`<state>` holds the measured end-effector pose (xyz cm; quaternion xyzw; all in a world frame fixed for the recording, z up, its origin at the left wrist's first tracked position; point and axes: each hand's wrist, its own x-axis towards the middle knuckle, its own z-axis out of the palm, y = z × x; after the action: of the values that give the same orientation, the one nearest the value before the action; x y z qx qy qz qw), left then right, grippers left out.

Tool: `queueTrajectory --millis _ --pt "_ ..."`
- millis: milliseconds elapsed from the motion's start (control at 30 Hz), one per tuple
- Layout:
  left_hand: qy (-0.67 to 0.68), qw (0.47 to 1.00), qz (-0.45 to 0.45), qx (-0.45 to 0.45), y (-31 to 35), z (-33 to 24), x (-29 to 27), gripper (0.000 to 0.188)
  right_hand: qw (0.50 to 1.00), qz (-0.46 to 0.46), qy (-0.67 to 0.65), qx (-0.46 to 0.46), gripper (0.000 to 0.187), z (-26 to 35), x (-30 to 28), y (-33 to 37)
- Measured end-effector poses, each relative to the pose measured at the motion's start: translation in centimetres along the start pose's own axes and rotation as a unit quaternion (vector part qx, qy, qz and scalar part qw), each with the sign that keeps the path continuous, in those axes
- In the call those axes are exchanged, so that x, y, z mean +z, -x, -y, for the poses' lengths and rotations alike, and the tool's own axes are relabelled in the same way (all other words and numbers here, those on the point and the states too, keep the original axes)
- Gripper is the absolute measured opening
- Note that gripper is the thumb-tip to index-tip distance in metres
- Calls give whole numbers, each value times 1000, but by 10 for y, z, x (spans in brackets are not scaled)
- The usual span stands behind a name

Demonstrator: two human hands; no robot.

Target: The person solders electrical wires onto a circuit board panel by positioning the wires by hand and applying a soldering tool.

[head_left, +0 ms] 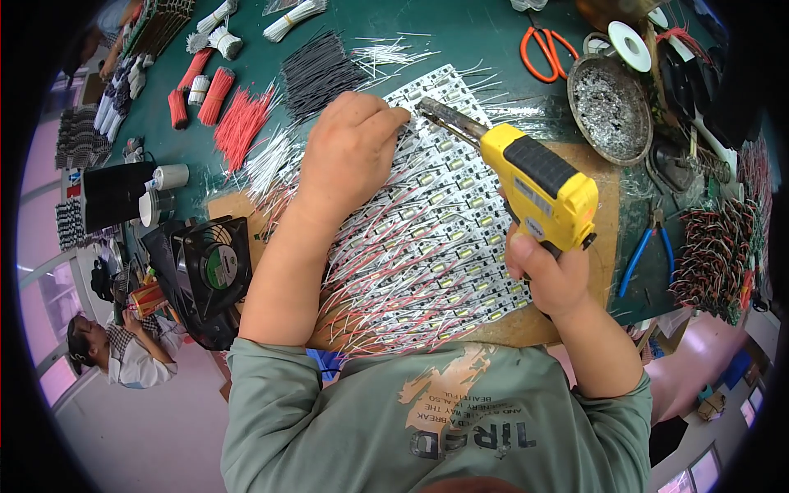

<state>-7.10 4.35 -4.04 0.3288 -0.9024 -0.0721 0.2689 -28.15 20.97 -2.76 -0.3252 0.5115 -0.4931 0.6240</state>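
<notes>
My right hand (546, 271) is wrapped round the grip of a yellow-and-black soldering gun (538, 185). The gun's metal tip points up and left, close to the far part of a white panel of small circuit boards (472, 177). Beside that tip, my left hand (349, 152) is closed in a pinch over the panel's far left edge. Whatever its fingertips hold is too small or hidden to make out. Rows of thin red and white wires (386, 263) stick out leftward from the panel's nearer part. Under the panel lies a brown wooden board (604, 209).
Black wires (320, 74), red wires (244, 123) and white wires (275, 160) lie in piles at left. A black fan (215, 263) stands near my left forearm. At right are orange-handled scissors (542, 53), a metal pan of solder scraps (608, 111) and blue-handled pliers (649, 251).
</notes>
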Motion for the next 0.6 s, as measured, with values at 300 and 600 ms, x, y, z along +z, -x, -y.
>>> queueTrajectory --millis 300,600 --pt "-2 1000 6 5 -2 -1 3 17 1000 -9 24 -4 25 3 3 -3" --pt "-11 1000 2 14 -3 -2 3 16 999 -11 38 -6 31 2 3 -3"
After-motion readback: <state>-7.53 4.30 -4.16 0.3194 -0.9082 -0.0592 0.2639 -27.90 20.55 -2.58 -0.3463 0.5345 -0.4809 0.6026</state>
